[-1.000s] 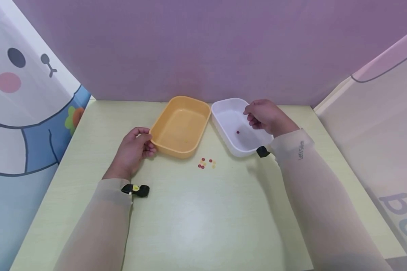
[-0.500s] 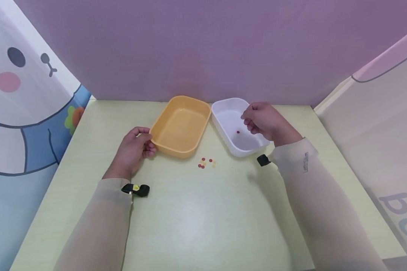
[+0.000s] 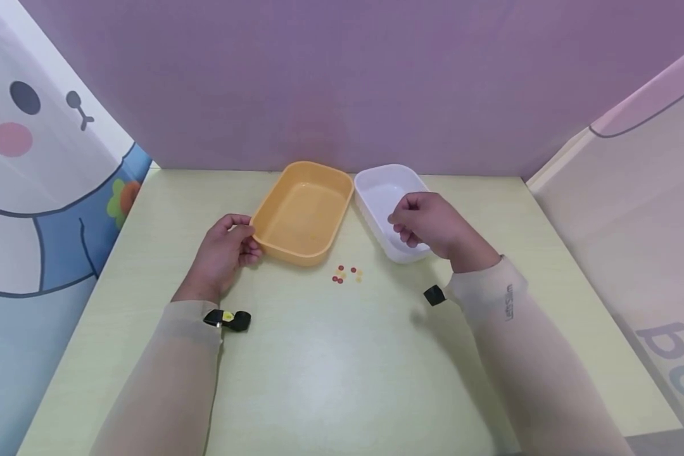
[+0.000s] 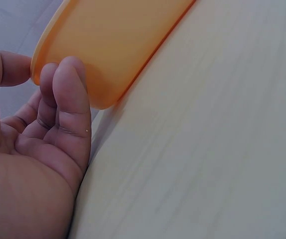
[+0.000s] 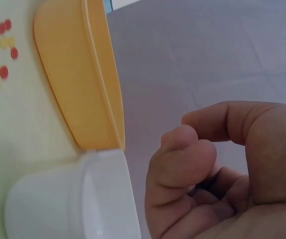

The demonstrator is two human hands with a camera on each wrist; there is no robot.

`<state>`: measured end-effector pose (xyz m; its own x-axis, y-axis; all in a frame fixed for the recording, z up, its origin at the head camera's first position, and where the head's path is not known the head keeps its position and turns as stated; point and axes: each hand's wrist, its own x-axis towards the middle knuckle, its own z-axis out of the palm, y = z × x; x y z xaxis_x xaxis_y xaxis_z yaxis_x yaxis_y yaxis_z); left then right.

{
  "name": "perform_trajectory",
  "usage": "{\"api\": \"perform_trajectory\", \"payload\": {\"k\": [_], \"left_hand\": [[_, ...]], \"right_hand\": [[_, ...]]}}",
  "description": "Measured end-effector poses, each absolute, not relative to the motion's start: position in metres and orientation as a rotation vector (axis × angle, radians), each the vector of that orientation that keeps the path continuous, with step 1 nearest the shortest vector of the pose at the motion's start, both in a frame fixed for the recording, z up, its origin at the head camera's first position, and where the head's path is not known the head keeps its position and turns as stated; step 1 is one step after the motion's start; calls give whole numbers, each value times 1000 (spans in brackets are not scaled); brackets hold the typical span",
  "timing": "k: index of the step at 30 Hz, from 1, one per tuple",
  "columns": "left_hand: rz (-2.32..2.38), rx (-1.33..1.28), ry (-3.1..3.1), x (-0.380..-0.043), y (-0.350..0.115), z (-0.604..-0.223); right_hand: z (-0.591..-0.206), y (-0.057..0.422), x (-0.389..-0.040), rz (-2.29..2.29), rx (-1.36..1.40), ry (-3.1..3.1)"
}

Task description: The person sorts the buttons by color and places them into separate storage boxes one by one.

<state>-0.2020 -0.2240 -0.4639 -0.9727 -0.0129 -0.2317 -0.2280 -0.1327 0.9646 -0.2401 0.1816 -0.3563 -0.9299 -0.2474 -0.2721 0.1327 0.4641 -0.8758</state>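
Note:
My left hand (image 3: 225, 253) holds the near left corner of a shallow orange-yellow tray (image 3: 260, 246), with a fingertip at the rim and other fingers against the outer wall in the left wrist view. Above the near part of a white tray (image 3: 376, 237) is my right hand (image 3: 427, 225), its fingers curled in and nothing visible between them. That hand covers much of the white tray's inside. On the table before the trays lie several small round red discs (image 3: 341, 268) and yellow discs (image 3: 360, 272). In the right wrist view these red discs (image 5: 4, 72) lie beyond the yellow tray.
Both trays stand on a pale wooden table (image 3: 319, 367), their far corners close together. A purple wall (image 3: 342, 82) rises right behind them. Printed cartoon panels (image 3: 34, 158) flank the table. Each wrist carries a small black camera (image 3: 435, 295).
My right hand has come down and toward me over the white tray, now covering the red disc seen inside it earlier. My left hand stays on the yellow tray.

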Motion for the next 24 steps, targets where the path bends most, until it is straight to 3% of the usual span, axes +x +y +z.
{"api": "perform_trajectory", "payload": {"k": [24], "left_hand": [[2252, -267, 1950, -203, -225, -463]], "right_hand": [[-402, 147, -184, -1360, -318, 2381]]}}
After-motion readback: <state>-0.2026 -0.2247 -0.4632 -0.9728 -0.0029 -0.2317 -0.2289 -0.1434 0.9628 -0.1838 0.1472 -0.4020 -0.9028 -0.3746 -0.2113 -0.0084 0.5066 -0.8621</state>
